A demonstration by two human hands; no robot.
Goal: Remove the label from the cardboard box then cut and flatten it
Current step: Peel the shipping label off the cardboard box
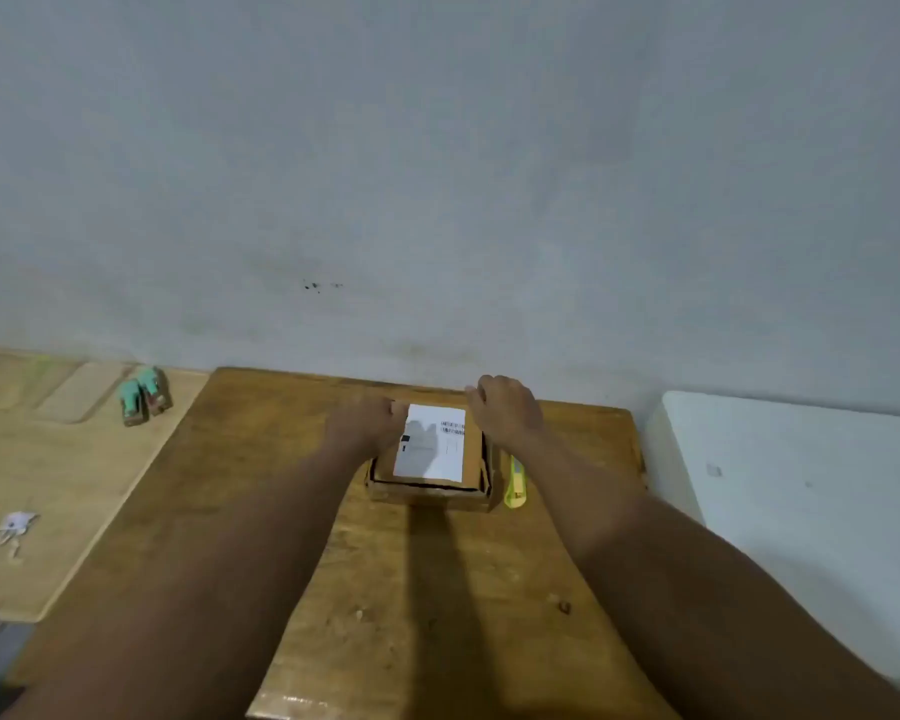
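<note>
- You are working at a brown wooden counter (292,511) that is butting against a plain grey wall (437,174); the far edge is meeting the wall just past your hands.
- The box (432,485) is sitting near that far edge, toward the middle, with the white label (430,444) facing up on its top.
- Your left hand (367,426) is resting on the box's left side, its fingertips touching the label's far left corner; the fingers are curling, but whether they are pinching the label cannot be told.
- Your right hand (505,410) is hovering over the box's far right corner, fingers curling loosely; whether it is holding anything cannot be told.
- A yellow cutter (515,483) is lying just beside the box on its right.
- A pale board (74,485) is adjoining the counter on the left, carrying two green-capped items (141,394) and small white scraps (14,524).
- A white surface (801,485) is standing beside the counter's right edge.
- Bare wood is stretching from the box back to the near edge, between your forearms.
</note>
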